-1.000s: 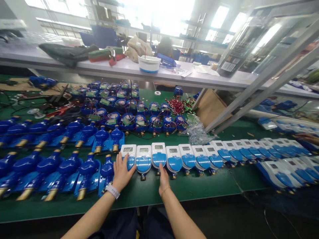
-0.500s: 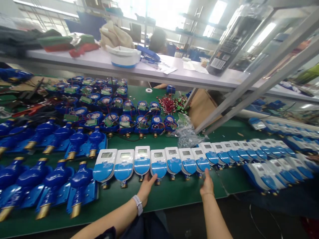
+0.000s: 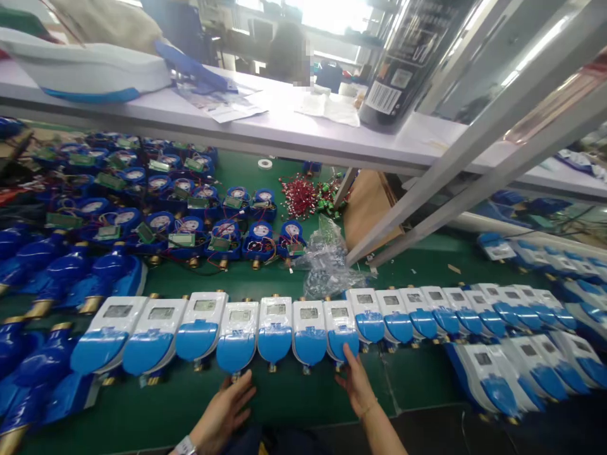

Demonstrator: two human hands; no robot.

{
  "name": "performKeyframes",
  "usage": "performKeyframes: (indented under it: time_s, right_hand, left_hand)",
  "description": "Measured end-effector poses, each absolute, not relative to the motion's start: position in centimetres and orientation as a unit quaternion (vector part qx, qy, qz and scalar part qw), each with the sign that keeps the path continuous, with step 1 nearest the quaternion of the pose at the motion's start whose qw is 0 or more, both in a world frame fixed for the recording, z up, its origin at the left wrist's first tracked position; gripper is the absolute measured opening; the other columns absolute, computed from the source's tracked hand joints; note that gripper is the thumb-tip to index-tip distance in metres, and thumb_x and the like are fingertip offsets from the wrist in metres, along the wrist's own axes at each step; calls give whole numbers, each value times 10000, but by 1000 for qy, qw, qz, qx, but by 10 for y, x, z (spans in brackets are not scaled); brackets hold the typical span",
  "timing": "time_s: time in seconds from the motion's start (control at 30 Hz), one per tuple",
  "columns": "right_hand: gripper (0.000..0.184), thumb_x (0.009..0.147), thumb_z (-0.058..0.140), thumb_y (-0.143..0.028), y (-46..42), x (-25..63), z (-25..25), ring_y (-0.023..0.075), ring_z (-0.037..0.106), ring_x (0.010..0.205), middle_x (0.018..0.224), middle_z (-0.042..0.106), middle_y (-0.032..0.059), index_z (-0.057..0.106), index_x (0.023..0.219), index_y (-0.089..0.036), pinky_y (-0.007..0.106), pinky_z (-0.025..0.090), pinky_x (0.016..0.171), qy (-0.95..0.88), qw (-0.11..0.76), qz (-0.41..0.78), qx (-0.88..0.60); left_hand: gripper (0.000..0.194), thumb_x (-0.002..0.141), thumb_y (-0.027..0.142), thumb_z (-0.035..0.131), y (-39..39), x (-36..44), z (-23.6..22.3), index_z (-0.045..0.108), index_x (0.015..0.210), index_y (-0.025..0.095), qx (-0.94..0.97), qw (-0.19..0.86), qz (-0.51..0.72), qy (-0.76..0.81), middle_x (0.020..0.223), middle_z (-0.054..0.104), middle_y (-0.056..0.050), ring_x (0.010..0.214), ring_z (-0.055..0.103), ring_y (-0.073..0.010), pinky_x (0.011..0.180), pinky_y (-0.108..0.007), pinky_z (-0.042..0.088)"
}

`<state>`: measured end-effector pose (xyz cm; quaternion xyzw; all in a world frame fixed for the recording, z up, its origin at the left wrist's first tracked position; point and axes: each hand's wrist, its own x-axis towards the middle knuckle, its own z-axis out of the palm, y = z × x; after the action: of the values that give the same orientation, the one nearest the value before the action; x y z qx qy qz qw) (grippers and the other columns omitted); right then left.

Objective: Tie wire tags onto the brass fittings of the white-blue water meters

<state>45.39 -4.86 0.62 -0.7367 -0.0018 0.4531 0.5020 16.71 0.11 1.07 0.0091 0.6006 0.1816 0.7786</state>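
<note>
A long row of white-and-blue water meters [image 3: 275, 328] with small displays runs across the green bench [image 3: 284, 404]. My left hand [image 3: 225, 411] lies open just below the meter [image 3: 237, 338] in the middle of the row, fingers stretched toward its brass fitting. Fingers spread, my right hand [image 3: 355, 382] touches the lower edge of another meter [image 3: 341, 328] further right. Neither hand holds anything.
Blue meter bodies with brass ends [image 3: 61, 272] lie at the left. Open meters with circuit boards and wires [image 3: 190, 221] fill the back. A clear plastic bag [image 3: 327, 259], red and green small parts [image 3: 303, 193], a cardboard box [image 3: 365, 208], slanted metal struts [image 3: 450, 183] and a white shelf [image 3: 237, 133] stand behind.
The view moved closer and to the right along the row. Both hands shifted right along the meters; my left hand dropped below the row and my right hand now touches a meter.
</note>
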Motion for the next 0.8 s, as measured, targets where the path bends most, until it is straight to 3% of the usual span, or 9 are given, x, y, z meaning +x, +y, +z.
performKeyframes:
  time_s: [0.13,0.3,0.57,0.8]
  right_hand:
    - [564,586,657,-569,-53,456,5,224,527,981,1153,570,-12,516,1091,-360,332,430,720,11,475,519,-711]
    - [627,658,628,-525,-54,457,2,229,442,1115,1271,471,-17,377,1222,-412,347,418,783,-4,488,531,-693]
    - [702,676,643,-454,-53,460,-1,232,482,1073,1239,500,10,289,1281,-411,341,425,773,-6,513,545,-663]
    - [689,670,645,-437,-41,460,1,232,497,1041,1205,530,29,316,1273,-383,342,429,745,-23,525,541,-657]
  left_hand:
    - [600,736,471,552,-1,184,15,335,1267,295,-71,758,211,614,1358,349,-104,1219,384,-244,938,-433,349]
    - [566,731,454,569,5,226,13,347,1244,368,26,740,246,626,1384,316,-38,1283,269,-250,924,-490,344]
    - [629,698,568,538,17,256,19,286,1257,431,116,704,210,668,1422,239,-11,1293,214,-307,815,-568,384]
    - [596,714,587,504,24,262,17,299,1253,437,131,689,223,678,1427,242,23,1293,219,-289,932,-607,243]
